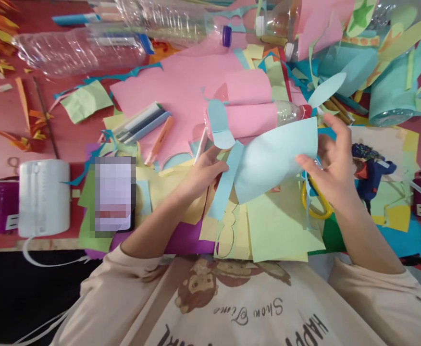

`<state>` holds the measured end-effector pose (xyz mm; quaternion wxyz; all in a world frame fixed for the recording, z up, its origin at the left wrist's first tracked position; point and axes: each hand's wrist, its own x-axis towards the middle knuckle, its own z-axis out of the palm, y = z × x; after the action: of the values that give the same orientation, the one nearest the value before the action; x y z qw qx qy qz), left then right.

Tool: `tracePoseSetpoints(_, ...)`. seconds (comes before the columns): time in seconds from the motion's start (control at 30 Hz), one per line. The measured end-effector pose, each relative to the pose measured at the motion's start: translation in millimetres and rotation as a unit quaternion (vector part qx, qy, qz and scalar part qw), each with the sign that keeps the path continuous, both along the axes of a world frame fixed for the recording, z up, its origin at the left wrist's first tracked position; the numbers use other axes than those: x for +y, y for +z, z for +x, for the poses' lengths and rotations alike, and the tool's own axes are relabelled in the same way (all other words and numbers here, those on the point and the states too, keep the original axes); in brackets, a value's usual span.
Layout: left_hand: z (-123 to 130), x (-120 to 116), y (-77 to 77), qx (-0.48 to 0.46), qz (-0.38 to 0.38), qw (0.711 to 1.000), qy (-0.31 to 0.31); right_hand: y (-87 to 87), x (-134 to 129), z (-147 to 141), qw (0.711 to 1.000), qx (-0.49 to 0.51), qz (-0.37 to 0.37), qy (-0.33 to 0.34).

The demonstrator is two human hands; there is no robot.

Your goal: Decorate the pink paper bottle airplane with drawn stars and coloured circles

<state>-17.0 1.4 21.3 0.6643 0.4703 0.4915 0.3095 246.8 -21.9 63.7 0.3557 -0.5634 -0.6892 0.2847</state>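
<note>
A light blue paper sheet (275, 161) curves around a bottle, mostly hidden, between my two hands. My left hand (208, 170) pinches its left end, where a light blue paper strip (228, 180) hangs down. On the right, my right hand (328, 163) grips the other end, thumb on the paper and fingers behind it. Just beyond lies a plastic bottle wrapped in pink paper (252, 120), with a red cap (305, 112) and a light blue paper piece (219, 122) at its base. Yellow-handled scissors (316, 204) lie under my right hand.
Clear plastic bottles (80, 50) lie at the back. Markers (142, 125) rest on pink paper (174, 86) at the left. A phone (113, 194) and a white case (44, 197) sit near the front left. A blue glue gun (374, 178) lies at the right, below paper-covered bottles (392, 91).
</note>
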Motion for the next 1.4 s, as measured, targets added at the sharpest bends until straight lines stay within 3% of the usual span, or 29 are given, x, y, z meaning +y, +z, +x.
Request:
tracePoseSetpoints(0.1, -1.2, 4.4, 0.1, -0.002, 0.035, 0.998, 0.047, -2.5, 2.4, -0.4, 0.985, 0.134, -0.109, -0.017)
tracePoseSetpoints(0.2, -0.4, 8.2, 7.4, -0.014, 0.049, 0.994, 0.097, -1.0, -1.9, -2.4, 0.964, 0.184, -0.193, -0.010)
tracePoseSetpoints(0.3, 1.4, 8.6, 16.6, -0.038, 0.033, 0.990, 0.131, 3.4, -7.4, 1.3, 0.934, 0.184, -0.306, 0.029)
tracePoseSetpoints(0.4, 1.9, 5.8, 18.6, -0.047, 0.021, 0.993, 0.107, 12.9, -11.0, 13.6, 0.896, 0.154, -0.405, 0.097)
tracePoseSetpoints(0.47, 1.4, 3.1, 16.4, -0.042, 0.031, 0.996, 0.077, 20.4, -12.6, 23.5, 0.889, 0.082, -0.434, 0.122)
tracePoseSetpoints(0.53, 1.2, 0.4, 14.5, -0.034, 0.033, 0.998, 0.030, 24.9, -13.7, 30.6, 0.920, -0.022, -0.385, 0.072)
tracePoseSetpoints(0.63, 2.6, -3.0, 15.9, -0.022, 0.030, 0.998, -0.042, 21.8, -12.4, 29.1, 0.970, -0.111, -0.207, -0.057)
tracePoseSetpoints(0.7, 4.1, -4.5, 18.4, -0.017, 0.041, 0.997, -0.070, 14.1, -8.3, 19.3, 0.985, -0.090, -0.135, -0.058)
tracePoseSetpoints(0.77, 5.1, -5.3, 20.1, -0.012, 0.062, 0.994, -0.089, 4.7, -1.9, 4.7, 0.992, -0.052, -0.112, -0.012)
tracePoseSetpoints(0.9, 4.8, -5.4, 19.5, 0.015, 0.106, 0.987, -0.121, -9.4, 11.3, -24.3, 0.980, 0.048, -0.180, 0.068)
tracePoseSetpoints(1.0, 3.8, -4.7, 18.7, 0.033, 0.122, 0.985, -0.118, -13.5, 16.9, -35.3, 0.963, 0.108, -0.236, 0.069)
tracePoseSetpoints(1.13, 1.6, -2.5, 18.6, 0.024, 0.131, 0.985, -0.109, -17.4, 20.2, -34.1, 0.950, 0.178, -0.250, 0.050)
tracePoseSetpoints(1.3, -5.2, 3.9, 13.9, -0.011, 0.239, 0.945, -0.222, -24.8, 22.4, -25.4, 0.948, 0.209, -0.238, 0.019)
tracePoseSetpoints(1.4, -9.0, 7.4, 11.5, 0.004, 0.261, 0.925, -0.275, -28.1, 22.5, -22.9, 0.947, 0.216, -0.237, 0.003)
